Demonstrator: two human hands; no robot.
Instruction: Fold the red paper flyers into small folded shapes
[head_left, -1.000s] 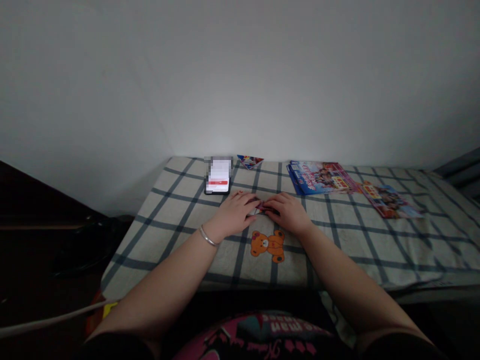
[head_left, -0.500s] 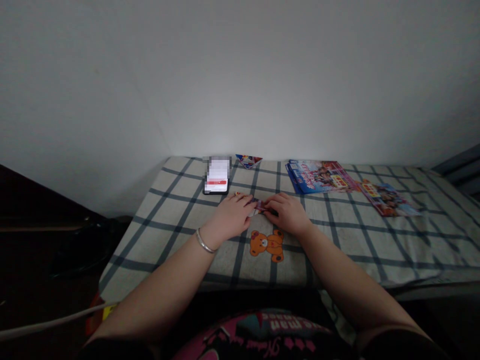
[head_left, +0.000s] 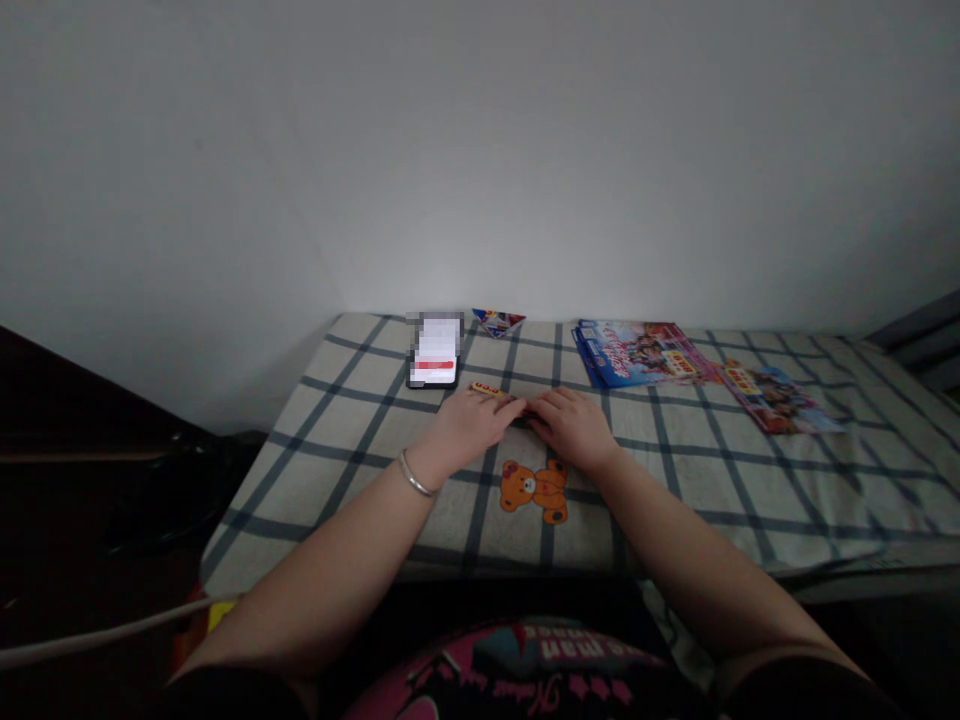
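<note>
A narrow folded piece of printed paper (head_left: 485, 389) lies between my hands on the checked cloth, mostly covered by my fingers. My left hand (head_left: 474, 430), with a silver bangle on the wrist, is closed on its left part, thumb and fingers reaching toward the middle. Close by, my right hand (head_left: 574, 428) has its bent fingers pressed on the right end of the same paper. The fingertips of both hands nearly meet. Just beyond them, a small folded paper triangle (head_left: 498, 322) sits near the wall.
A phone (head_left: 436, 350) with a lit screen lies at the back left. Colourful printed leaflets (head_left: 637, 352) are stacked at the back right, with another leaflet (head_left: 784, 398) beside them. A bear picture (head_left: 534, 490) marks the tablecloth (head_left: 360, 440) before me.
My left hand has turned and its fingers have drawn in toward the right hand. More of the paper's far edge shows past the left hand; its middle is now mostly covered.
</note>
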